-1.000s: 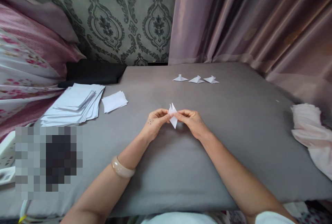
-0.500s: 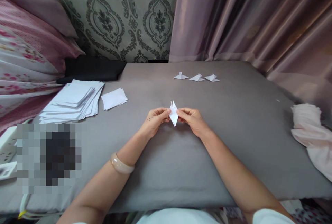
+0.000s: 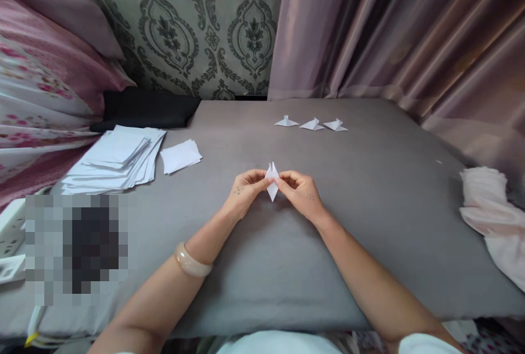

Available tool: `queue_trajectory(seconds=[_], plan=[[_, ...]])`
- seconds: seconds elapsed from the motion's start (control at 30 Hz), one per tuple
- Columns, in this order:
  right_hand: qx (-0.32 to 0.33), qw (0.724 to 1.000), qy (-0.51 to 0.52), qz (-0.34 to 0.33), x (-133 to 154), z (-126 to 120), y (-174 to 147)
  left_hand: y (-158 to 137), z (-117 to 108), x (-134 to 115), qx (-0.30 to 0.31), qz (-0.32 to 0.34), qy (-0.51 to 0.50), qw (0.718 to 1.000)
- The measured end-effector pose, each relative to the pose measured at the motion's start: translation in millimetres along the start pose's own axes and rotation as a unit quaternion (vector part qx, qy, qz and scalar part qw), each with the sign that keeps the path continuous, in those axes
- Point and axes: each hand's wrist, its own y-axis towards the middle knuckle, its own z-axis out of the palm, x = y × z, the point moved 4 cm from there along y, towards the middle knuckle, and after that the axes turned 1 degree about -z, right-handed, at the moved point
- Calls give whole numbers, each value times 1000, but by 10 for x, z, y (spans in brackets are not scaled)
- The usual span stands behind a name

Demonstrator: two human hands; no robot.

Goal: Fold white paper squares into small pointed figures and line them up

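Note:
A small white folded paper (image 3: pixel 272 192), kite-shaped with two narrow points at its top, is held between my two hands above the grey-covered table (image 3: pixel 283 272). My left hand (image 3: pixel 248 189) pinches its left side, thumb on the near face and fingers behind. From the right, my right hand (image 3: pixel 299 190) grips it the same way, and both thumbs nearly meet at the middle of the paper. The fingertips behind it are hidden. Farther back on the table stand three folded paper cranes (image 3: pixel 312 124) in a row.
On the left lie a stack of white paper sheets (image 3: pixel 115 160) and a smaller pile of paper pieces (image 3: pixel 181 156). A black folded item (image 3: pixel 150 108) rests behind them. A power strip (image 3: pixel 12 225) is at the left edge, beside a blurred patch. Pale cloth (image 3: pixel 488 195) lies at the right.
Both thumbs have slid inward over the paper's middle. The paper has shifted slightly left and stands straighter, its two top points closer to level.

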Motion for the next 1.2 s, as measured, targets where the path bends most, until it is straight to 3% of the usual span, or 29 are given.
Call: queue_trajectory(seconds=[0.27, 0.6, 0.87, 1.2], plan=[[19, 997, -12, -76, 192, -63, -26, -65, 79, -55, 43, 26, 65, 997], [4, 997, -14, -81, 211, -82, -25, -96, 81, -118, 63, 100, 194, 974], [-66, 990, -47, -113, 190, -63, -59, -112, 124, -110, 76, 72, 189, 976], [-74, 994, -13, -74, 171, -97, -33, -106, 104, -50, 85, -9, 117, 989]])
